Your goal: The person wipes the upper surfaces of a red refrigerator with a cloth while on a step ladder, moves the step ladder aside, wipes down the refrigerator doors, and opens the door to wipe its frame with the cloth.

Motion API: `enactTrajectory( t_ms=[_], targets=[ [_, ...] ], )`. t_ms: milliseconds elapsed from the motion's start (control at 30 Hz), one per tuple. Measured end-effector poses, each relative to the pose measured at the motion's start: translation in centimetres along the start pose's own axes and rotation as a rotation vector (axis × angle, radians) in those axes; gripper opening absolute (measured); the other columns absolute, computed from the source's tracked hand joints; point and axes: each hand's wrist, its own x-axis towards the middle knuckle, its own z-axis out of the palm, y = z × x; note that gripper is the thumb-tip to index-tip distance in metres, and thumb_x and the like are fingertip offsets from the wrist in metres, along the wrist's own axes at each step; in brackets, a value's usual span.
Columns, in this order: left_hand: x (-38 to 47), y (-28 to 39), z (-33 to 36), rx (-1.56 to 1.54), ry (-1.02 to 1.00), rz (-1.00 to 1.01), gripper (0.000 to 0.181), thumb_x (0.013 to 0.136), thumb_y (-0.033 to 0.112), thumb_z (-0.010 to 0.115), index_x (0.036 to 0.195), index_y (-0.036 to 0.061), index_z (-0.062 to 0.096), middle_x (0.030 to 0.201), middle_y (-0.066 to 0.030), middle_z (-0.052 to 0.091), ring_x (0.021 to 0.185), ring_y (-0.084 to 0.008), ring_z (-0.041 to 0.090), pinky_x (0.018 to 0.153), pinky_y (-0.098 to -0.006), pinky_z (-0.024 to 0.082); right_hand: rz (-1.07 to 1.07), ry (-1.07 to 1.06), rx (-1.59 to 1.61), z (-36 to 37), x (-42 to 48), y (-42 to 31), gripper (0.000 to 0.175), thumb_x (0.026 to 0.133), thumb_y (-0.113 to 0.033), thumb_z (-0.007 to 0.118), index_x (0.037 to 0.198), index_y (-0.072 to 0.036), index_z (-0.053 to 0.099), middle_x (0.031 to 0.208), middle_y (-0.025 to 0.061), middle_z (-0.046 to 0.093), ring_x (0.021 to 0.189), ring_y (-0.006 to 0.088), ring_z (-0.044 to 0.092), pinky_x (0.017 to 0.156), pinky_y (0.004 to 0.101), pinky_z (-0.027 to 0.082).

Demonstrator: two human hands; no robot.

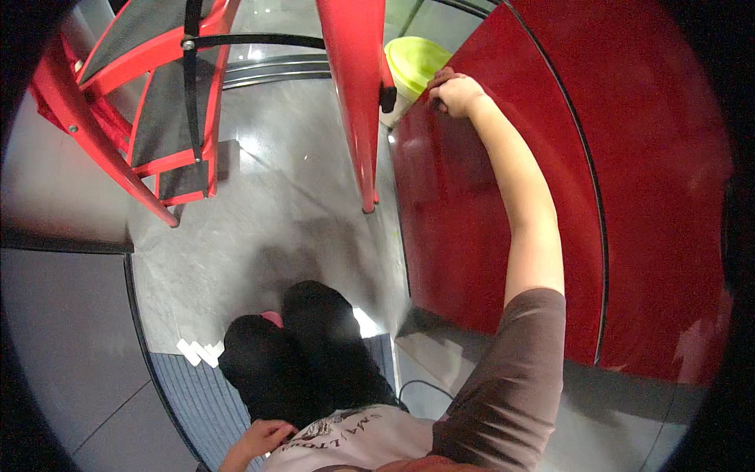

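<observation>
My right hand (457, 94) reaches out at the upper right with its fingers curled, against the edge of a glossy red panel (495, 153). Something dark reddish shows at the fingers, but whether the hand holds it cannot be told. Just beyond the hand stands a pale bin with a yellow-green rim or lid (413, 59). My left hand (268, 438) rests low by my waist, near my black trousers, fingers slightly bent, with no object visible in it.
A red stepladder (112, 159) with dark treads stands at the upper left, and a red post (357, 100) comes down at the upper middle. White pieces (200, 352) lie by a ribbed blue-grey mat (200, 395). A black cable (426, 382) curves near my right side.
</observation>
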Motion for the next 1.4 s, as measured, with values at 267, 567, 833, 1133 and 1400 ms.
enactTrajectory(
  t_ms=[267, 567, 833, 1133, 1400],
  targets=[
    [2.2, 1.2, -2.5, -0.087, -0.024, 0.098, 0.027, 0.082, 0.023, 0.037, 0.086, 0.0019, 0.054, 0.057, -0.0054, 0.055, 0.046, -0.0092, 0.051, 0.043, -0.0208, 0.042, -0.212, -0.342, 0.148, 1.3, -9.4, -8.4, 0.033, 0.064, -0.013, 0.052, 0.096, -0.021, 0.052, 0.086, 0.0034, 0.056, 0.089, 0.0191, 0.050, 0.083, 0.0342, 0.034],
    [4.6, 1.9, -7.1, -0.134, 0.043, 0.310, 0.024, 0.082, 0.018, 0.037, 0.087, -0.0001, 0.051, 0.055, -0.0069, 0.053, 0.044, -0.0103, 0.050, 0.038, -0.0198, 0.040, -0.380, -0.552, 0.391, 2.8, -23.6, -19.2, 0.021, 0.063, -0.012, 0.049, 0.083, -0.019, 0.053, 0.072, 0.0043, 0.056, 0.078, 0.0208, 0.053, 0.077, 0.0347, 0.034],
    [5.9, 1.4, -9.1, -0.196, 0.164, 0.408, 0.023, 0.083, 0.017, 0.035, 0.084, -0.0003, 0.050, 0.056, -0.0065, 0.052, 0.042, -0.0095, 0.047, 0.036, -0.0191, 0.038, -0.484, -0.764, 0.451, 2.1, -29.4, -24.1, 0.013, 0.063, -0.023, 0.053, 0.074, -0.018, 0.056, 0.074, 0.0031, 0.057, 0.074, 0.0226, 0.053, 0.064, 0.0357, 0.041],
    [7.4, 2.2, -9.5, -0.142, 0.237, 0.436, 0.023, 0.083, 0.016, 0.035, 0.083, -0.0014, 0.050, 0.056, -0.0064, 0.052, 0.046, -0.0104, 0.050, 0.035, -0.0195, 0.039, -0.004, -0.126, 0.071, -0.6, -15.5, -15.8, 0.011, 0.063, -0.017, 0.050, 0.063, -0.009, 0.057, 0.074, 0.0062, 0.057, 0.076, 0.0238, 0.053, 0.068, 0.0328, 0.043],
    [7.1, 1.7, -8.9, -0.176, 0.294, 0.323, 0.028, 0.083, 0.022, 0.035, 0.082, -0.0014, 0.051, 0.054, -0.0068, 0.052, 0.044, -0.0103, 0.050, 0.035, -0.0201, 0.038, 0.168, 0.412, -0.031, -3.7, -3.4, -2.3, 0.010, 0.066, -0.014, 0.046, 0.074, -0.013, 0.052, 0.071, 0.0004, 0.053, 0.079, 0.0161, 0.050, 0.079, 0.0286, 0.033]
  ],
)
